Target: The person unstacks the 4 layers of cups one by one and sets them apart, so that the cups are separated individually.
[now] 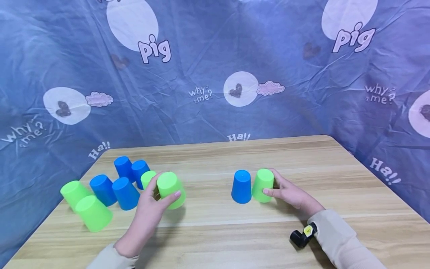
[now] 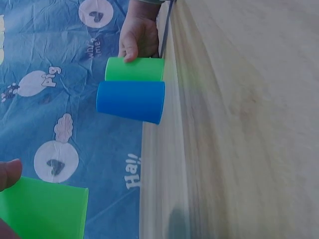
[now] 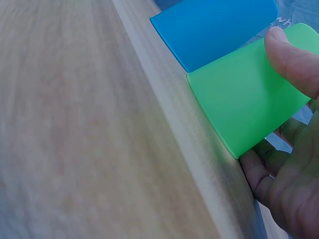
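Observation:
My left hand (image 1: 150, 209) grips an upside-down green cup (image 1: 170, 190) and holds it above the table, with a shadow beneath. In the left wrist view that green cup (image 2: 45, 209) shows at the lower left, thumb on its side. My right hand (image 1: 289, 191) holds another upside-down green cup (image 1: 263, 185), thumb on the near side. It stands on the table right beside an upturned blue cup (image 1: 241, 186). The right wrist view shows this green cup (image 3: 249, 89) with its rim on the tabletop, close against the blue cup (image 3: 214, 30).
Left of my left hand stand several upturned cups: blue cups (image 1: 125, 193) and green cups (image 1: 94, 213), one green cup (image 1: 147, 178) partly behind my fingers. The wooden table (image 1: 215, 239) ends at a blue printed cloth (image 1: 188, 112). A black device (image 1: 302, 235) sits at my right wrist.

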`<action>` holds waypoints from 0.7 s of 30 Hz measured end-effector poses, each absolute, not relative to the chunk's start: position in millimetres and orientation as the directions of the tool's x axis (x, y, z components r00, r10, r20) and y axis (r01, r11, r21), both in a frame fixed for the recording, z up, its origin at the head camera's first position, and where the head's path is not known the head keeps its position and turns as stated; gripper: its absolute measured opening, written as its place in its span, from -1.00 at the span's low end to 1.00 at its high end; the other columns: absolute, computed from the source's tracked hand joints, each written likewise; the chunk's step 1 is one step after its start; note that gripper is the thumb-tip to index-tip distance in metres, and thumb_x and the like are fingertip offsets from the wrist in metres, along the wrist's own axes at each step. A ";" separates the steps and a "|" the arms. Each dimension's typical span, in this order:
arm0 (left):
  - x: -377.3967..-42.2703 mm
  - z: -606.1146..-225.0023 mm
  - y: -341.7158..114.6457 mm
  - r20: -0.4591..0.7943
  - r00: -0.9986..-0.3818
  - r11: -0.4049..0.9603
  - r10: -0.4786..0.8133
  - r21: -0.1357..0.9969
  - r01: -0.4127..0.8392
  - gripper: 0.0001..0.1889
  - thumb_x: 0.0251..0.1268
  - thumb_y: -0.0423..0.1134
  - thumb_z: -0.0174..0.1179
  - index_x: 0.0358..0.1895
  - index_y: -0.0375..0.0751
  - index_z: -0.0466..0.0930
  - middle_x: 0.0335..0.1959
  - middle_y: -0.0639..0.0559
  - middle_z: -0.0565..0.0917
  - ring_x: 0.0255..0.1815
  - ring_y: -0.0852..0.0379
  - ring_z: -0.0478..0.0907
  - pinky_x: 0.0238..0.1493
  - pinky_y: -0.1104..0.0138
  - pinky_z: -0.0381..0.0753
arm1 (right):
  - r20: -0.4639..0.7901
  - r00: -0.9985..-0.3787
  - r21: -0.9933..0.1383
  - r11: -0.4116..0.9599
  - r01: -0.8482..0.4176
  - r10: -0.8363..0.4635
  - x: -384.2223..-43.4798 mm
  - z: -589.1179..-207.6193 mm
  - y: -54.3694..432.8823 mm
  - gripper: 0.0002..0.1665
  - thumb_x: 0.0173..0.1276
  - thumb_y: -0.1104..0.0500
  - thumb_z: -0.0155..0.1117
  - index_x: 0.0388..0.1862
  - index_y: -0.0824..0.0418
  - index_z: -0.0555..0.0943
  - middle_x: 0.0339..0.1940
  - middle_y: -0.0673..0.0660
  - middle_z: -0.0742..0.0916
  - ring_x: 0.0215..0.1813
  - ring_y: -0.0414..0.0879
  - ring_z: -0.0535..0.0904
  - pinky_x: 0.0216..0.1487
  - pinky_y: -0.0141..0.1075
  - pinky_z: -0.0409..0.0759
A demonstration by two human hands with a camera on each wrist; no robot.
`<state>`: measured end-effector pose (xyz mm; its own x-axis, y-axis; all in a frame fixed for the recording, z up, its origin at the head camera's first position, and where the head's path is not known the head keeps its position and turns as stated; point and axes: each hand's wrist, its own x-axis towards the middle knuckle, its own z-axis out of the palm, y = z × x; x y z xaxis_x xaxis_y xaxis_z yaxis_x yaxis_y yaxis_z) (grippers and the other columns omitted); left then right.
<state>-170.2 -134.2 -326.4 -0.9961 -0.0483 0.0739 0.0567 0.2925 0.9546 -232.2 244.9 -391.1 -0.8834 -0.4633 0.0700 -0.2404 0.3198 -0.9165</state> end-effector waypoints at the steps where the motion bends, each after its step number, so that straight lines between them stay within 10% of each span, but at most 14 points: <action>1: -169.0 -327.0 -136.4 0.069 -0.996 0.300 -0.050 0.953 0.051 -0.34 0.10 -0.14 0.32 0.29 0.06 0.25 0.19 -0.03 0.38 0.22 -0.03 0.31 0.20 0.03 0.38 | 0.072 -0.883 -0.916 0.320 -0.243 -0.464 -232.2 -391.0 244.9 -0.29 0.32 0.15 0.15 0.33 0.25 0.07 0.09 0.26 0.48 0.21 0.09 0.31 0.28 0.28 0.00; 21: -154.5 -346.9 -192.2 -0.045 -0.991 0.354 -0.123 0.931 -0.087 -0.20 0.16 -0.12 0.27 0.42 -0.03 0.02 0.37 -0.16 0.19 0.38 -0.18 0.10 0.29 -0.06 0.21 | 0.080 -0.881 -0.907 0.334 -0.258 -0.465 -230.7 -390.7 245.4 -0.28 0.33 0.13 0.14 0.35 0.23 0.05 0.09 0.25 0.48 0.23 0.14 0.28 0.28 0.29 0.00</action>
<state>-154.5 -192.2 -346.9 -0.9914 -0.1231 -0.0453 -0.0865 0.3541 0.9312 -230.7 245.4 -390.7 -0.8815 -0.4655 0.0796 -0.2580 0.3336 -0.9067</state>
